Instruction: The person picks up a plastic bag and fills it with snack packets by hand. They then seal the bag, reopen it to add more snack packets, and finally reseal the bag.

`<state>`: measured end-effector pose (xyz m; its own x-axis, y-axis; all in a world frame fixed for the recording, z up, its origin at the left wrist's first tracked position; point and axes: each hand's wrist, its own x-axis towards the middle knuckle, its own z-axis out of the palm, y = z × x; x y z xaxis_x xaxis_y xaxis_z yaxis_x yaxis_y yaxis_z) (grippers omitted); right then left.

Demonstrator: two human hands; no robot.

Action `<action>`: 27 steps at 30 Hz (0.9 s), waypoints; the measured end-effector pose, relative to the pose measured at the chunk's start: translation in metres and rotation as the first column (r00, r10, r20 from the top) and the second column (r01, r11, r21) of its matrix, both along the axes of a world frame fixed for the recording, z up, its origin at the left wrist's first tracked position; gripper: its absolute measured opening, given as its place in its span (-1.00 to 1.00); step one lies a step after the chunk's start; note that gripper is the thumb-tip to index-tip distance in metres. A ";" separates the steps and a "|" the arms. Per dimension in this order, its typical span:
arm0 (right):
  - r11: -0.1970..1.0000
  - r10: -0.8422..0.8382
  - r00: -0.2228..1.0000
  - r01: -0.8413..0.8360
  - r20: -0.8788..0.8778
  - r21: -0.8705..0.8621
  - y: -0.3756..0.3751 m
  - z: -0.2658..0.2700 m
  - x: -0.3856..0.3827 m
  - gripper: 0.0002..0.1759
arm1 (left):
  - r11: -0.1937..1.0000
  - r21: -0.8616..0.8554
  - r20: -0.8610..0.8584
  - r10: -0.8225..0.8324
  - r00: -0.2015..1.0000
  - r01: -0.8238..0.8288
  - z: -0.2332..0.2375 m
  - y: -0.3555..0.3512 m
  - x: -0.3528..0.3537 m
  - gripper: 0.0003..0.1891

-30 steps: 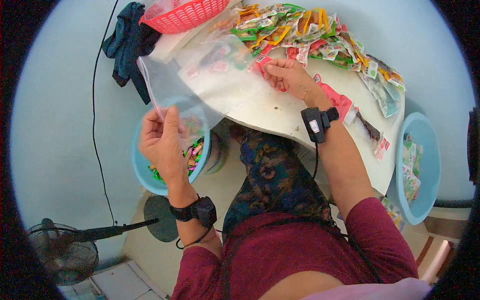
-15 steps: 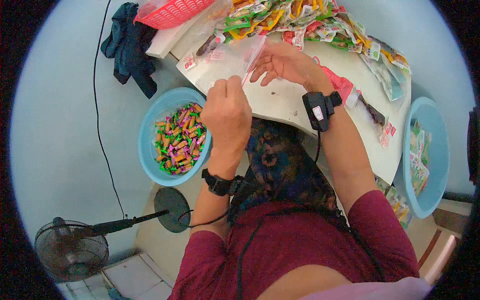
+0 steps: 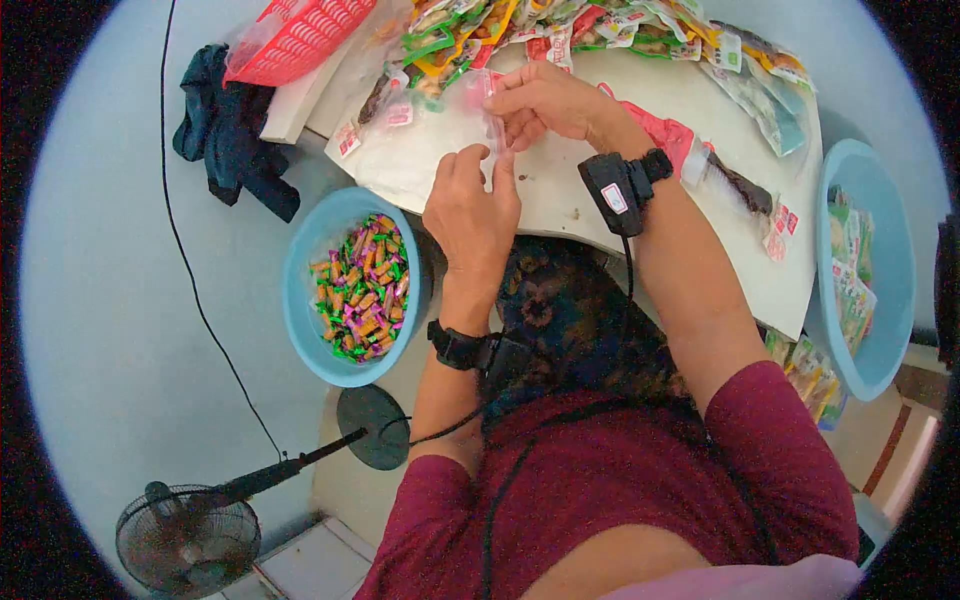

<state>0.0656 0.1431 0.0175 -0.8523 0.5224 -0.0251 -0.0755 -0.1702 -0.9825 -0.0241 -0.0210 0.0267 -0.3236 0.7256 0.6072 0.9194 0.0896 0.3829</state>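
Note:
A clear plastic bag (image 3: 465, 115) with a pink-red edge is stretched between both hands over the white table (image 3: 560, 200). My left hand (image 3: 472, 205) pinches its near edge with thumb and fingers. At the bag's upper right edge, my right hand (image 3: 545, 103) has its fingers curled, closed on the bag. Packed food pouches (image 3: 600, 25) in several colours are heaped beyond the hands. To the right of my right hand lie a red packet (image 3: 660, 135) and a clear-wrapped dark item (image 3: 738, 185).
Left of the table stands a blue basin (image 3: 295, 300) of small wrapped sweets (image 3: 365, 290). Another blue basin (image 3: 895, 290) with pouches is at right. A red basket (image 3: 300, 40), dark cloth (image 3: 230, 140) and fan (image 3: 190, 535) are on the left.
My right hand has closed from spread fingers onto the bag's edge. My left hand has shifted slightly right and its thumb now shows. The camera view has shifted a little.

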 end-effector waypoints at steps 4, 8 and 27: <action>1.000 -0.018 0.999 0.018 0.026 -0.002 0.000 0.002 0.003 -0.75 | 0.998 0.050 0.082 -0.053 0.995 0.049 -0.007 0.008 -0.005 -0.89; 0.998 -0.016 0.995 0.010 0.094 0.056 -0.004 0.007 0.005 -0.73 | 0.994 0.103 0.038 -0.042 0.998 0.038 -0.005 0.009 -0.011 -0.92; 0.543 -0.489 0.833 0.522 -0.258 0.657 -0.007 -0.003 -0.019 -0.72 | 0.999 0.039 -0.100 0.029 0.995 -0.025 0.017 0.000 -0.010 -0.70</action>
